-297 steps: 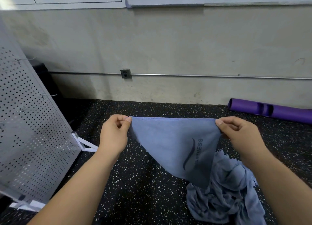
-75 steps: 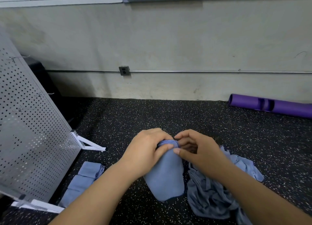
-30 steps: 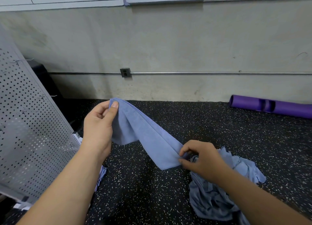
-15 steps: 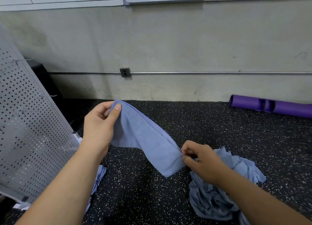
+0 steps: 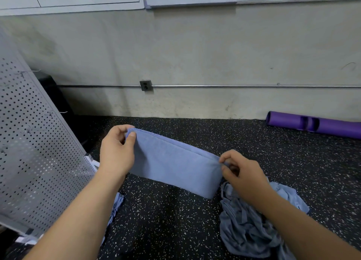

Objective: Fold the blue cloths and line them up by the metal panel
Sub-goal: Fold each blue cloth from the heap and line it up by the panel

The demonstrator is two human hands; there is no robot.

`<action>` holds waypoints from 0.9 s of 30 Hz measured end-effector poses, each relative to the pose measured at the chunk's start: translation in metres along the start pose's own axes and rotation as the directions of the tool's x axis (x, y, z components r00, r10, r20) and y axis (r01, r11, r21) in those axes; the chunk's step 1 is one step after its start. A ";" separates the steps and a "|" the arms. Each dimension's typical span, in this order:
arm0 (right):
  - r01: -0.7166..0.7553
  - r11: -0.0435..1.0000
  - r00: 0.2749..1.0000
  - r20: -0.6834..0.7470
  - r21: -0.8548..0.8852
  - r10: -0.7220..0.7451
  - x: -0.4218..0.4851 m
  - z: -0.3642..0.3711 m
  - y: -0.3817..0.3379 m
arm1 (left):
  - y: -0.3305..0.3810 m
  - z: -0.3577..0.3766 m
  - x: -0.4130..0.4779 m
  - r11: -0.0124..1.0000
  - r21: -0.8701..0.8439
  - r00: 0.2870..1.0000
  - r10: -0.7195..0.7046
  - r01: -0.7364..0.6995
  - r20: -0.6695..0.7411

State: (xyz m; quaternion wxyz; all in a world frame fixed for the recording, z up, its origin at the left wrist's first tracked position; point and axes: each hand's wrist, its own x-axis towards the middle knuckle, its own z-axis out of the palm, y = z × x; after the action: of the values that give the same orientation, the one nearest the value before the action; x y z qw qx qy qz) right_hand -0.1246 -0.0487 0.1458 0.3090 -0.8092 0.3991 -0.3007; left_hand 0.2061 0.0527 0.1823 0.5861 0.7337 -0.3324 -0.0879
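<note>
Near the metal panel point(image 5: 39, 152), folded cloths point(image 5: 117, 202) lay mostly hidden behind the left forearm point(image 5: 82, 211), the left hand point(image 5: 117, 152) and right hand point(image 5: 242, 173) each pinched a top corner of the blue cloth point(image 5: 172, 162) held above the floor point(image 5: 175, 230), and the right forearm point(image 5: 293, 220) covered part of the crumpled pile point(image 5: 244, 228).

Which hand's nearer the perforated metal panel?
Left. The left hand pinches one end of the folded cloth beside the panel; the right hand pinches the other end, by the cloth pile.

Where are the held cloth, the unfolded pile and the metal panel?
held cloth point(image 5: 175, 168), head view, middle of its front face.
unfolded pile point(image 5: 248, 230), head view, crumpled centre.
metal panel point(image 5: 29, 162), head view, perforated face.
</note>
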 end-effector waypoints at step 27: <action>0.077 0.996 0.976 -0.202 -0.043 -0.084 0.003 -0.038 -0.021 | 0.034 0.040 -0.040 0.903 -0.319 0.957 -0.268 0.289 0.108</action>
State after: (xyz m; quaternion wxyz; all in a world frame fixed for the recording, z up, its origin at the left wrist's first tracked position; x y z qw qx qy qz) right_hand -0.1415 -0.0510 0.1861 0.2401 -0.7949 0.4008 -0.3870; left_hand 0.1417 0.0410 0.1915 0.6718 0.6615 -0.2225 -0.2480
